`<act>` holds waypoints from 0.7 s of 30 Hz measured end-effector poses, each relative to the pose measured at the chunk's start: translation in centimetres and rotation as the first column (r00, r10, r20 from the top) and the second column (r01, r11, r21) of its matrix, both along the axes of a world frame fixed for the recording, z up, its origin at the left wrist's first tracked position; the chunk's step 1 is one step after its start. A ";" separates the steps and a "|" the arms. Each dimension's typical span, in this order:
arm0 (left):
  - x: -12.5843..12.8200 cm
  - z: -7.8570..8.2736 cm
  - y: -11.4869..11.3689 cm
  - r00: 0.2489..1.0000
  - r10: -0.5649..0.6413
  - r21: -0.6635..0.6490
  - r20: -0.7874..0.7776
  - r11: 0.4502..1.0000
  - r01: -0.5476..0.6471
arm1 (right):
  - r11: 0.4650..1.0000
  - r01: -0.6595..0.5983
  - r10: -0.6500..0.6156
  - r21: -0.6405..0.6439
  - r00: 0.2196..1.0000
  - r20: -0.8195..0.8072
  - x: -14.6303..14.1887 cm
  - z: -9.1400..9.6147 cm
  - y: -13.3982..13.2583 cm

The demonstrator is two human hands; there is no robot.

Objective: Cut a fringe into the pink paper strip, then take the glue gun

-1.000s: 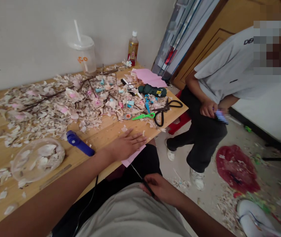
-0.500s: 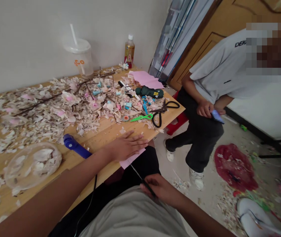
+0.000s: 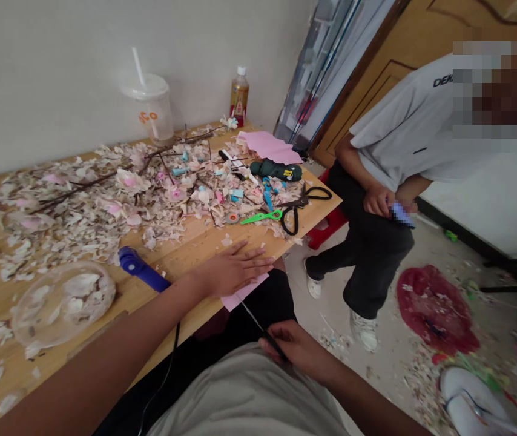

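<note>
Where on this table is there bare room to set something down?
Mostly bare wood lies between the blue tool, left hand and scrap pile; a smaller patch separates blue tool and clear dish. Around the branch, it's crowded.

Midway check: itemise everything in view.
table: 1, tan, left
scraps: many, cream, tabletop
branch: 1, brown, tabletop
cup: 1, clear, tabletop rear
bottle: 1, amber, tabletop rear
bundle: 1, green, tabletop
implement: 1, lime, tabletop
scissors: 1, black, tabletop corner
dish: 1, clear, tabletop left
device: 1, blue, tabletop front
paper sheets: 2, pink, tabletop rear and front edge
thin tool: 1, black, over lap
person: 1, grey shirt, right
bag: 1, red, floor
left hand: 1, bare, on paper
right hand: 1, bare, holding thin tool
</note>
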State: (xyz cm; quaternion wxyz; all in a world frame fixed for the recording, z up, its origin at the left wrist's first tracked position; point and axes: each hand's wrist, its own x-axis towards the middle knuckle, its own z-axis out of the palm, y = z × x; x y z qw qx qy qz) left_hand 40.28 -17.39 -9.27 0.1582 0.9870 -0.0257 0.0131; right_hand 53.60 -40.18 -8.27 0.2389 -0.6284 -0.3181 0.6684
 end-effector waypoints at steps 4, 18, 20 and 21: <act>0.1 -0.3 0.0 1.000 0.002 0.005 0.013 1.000 -0.002 | 1.000 0.012 -0.012 -0.002 1.000 0.016 -0.1 0.5 0.2; 0.0 -0.3 -0.1 0.999 0.007 0.007 0.048 1.000 -0.007 | 0.999 -0.018 0.019 -0.037 0.999 0.033 -0.6 -0.8 -0.8; 0.0 -0.3 -0.1 0.999 0.009 0.007 0.047 1.000 -0.009 | 0.999 -0.023 0.024 -0.034 1.000 0.004 -0.6 -0.4 -1.0; 0.0 -0.4 -0.1 0.999 0.010 0.006 0.047 1.000 -0.011 | 0.999 -0.023 0.022 -0.031 1.000 -0.007 -0.6 -0.2 -1.0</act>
